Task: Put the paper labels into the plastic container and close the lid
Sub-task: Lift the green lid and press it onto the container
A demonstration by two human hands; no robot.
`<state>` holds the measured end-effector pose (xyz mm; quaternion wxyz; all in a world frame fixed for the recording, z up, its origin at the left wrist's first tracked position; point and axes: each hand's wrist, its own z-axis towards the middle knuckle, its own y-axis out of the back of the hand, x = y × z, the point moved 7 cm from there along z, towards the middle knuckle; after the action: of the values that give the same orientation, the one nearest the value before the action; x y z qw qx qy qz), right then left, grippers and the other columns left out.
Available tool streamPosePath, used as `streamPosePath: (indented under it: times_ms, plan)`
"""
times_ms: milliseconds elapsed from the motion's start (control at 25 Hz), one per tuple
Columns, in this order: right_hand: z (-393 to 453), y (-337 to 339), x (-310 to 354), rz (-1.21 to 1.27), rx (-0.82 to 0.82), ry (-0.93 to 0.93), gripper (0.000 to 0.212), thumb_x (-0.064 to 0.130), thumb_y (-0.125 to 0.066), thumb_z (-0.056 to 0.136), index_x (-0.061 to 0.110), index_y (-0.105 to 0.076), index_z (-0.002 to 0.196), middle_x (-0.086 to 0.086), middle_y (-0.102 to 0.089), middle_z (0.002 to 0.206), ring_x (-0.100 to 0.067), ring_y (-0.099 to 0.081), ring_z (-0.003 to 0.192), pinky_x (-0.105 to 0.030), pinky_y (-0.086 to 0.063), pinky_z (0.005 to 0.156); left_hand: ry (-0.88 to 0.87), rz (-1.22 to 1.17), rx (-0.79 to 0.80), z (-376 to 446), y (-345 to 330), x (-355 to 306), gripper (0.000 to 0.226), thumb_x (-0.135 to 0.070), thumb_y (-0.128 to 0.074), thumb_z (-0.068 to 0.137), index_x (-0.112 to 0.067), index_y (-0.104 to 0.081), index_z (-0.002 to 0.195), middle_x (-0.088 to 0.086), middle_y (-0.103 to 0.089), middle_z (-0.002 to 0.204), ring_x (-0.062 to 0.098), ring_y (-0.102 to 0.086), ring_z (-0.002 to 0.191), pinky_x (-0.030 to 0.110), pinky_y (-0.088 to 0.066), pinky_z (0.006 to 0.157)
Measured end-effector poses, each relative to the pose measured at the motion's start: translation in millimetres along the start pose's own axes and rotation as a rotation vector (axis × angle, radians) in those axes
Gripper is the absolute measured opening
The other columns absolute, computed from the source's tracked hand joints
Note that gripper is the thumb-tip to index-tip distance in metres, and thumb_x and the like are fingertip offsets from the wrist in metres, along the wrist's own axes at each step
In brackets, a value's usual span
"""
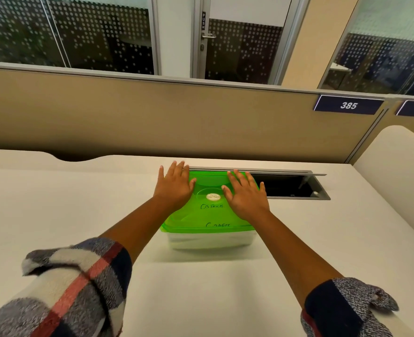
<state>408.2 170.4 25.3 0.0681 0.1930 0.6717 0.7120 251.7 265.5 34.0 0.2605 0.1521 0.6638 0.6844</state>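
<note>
A clear plastic container [210,240] stands on the white desk [55,210], covered by its translucent green lid [208,215]. Through the lid I see paper labels [212,206] with handwritten words, and a round sticker sits on the lid's middle. My left hand [175,188] lies flat, fingers spread, on the lid's far left corner. My right hand [246,194] lies flat on the far right part of the lid. Neither hand grasps anything.
A cable slot [291,186] with an open metal flap lies in the desk just right of the container. A tan partition [176,117] rises behind the desk, with number plates at the right. A white rounded divider [395,166] stands at the right.
</note>
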Motion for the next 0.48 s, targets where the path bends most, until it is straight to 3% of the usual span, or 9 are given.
streamPosePath:
  times_ms: [80,240,360,480]
  plan:
    - [0.0,0.8,0.1,0.007,-0.011,-0.019,0.057,0.051,-0.021,0.096,0.029,-0.013,0.149,0.006,-0.01,0.16,-0.019,-0.002,0.148,-0.053,-0.004,0.117,-0.046,-0.008,0.029,-26.4,-5.4,-13.9,0.064,-0.047,-0.019,0.096,-0.011,-0.01,0.148,0.009,-0.006,0.159,0.023,-0.002,0.147,0.044,-0.003,0.119]
    - [-0.5,0.7,2.3,0.002,0.019,-0.02,0.057,0.05,-0.02,0.097,0.028,-0.012,0.149,0.006,-0.008,0.16,-0.019,-0.001,0.148,-0.052,-0.001,0.118,-0.118,0.012,0.027,-95.8,-12.6,-28.7,0.092,-0.072,0.0,0.077,-0.014,-0.007,0.149,0.006,-0.004,0.16,0.02,-0.002,0.147,0.04,-0.001,0.119]
    - [-4.5,2.7,4.8,-0.013,0.078,0.023,0.06,0.05,-0.02,0.097,0.023,-0.008,0.15,0.001,-0.003,0.161,-0.024,0.003,0.148,-0.053,0.001,0.117,-0.118,0.074,0.019,-105.3,-10.3,-28.3,0.083,-0.066,-0.02,0.086,-0.014,-0.006,0.149,0.007,-0.003,0.16,0.021,-0.002,0.147,0.04,-0.001,0.119]
    - [-26.7,-0.5,12.1,-0.044,0.098,0.095,0.064,0.052,-0.02,0.096,0.019,-0.006,0.15,-0.003,0.0,0.161,-0.023,0.003,0.148,-0.05,0.001,0.118,-0.125,0.09,0.029,-102.6,-10.1,-31.4,0.08,-0.062,-0.024,0.089,-0.013,-0.006,0.149,0.007,-0.004,0.16,0.022,-0.003,0.147,0.041,-0.002,0.119]
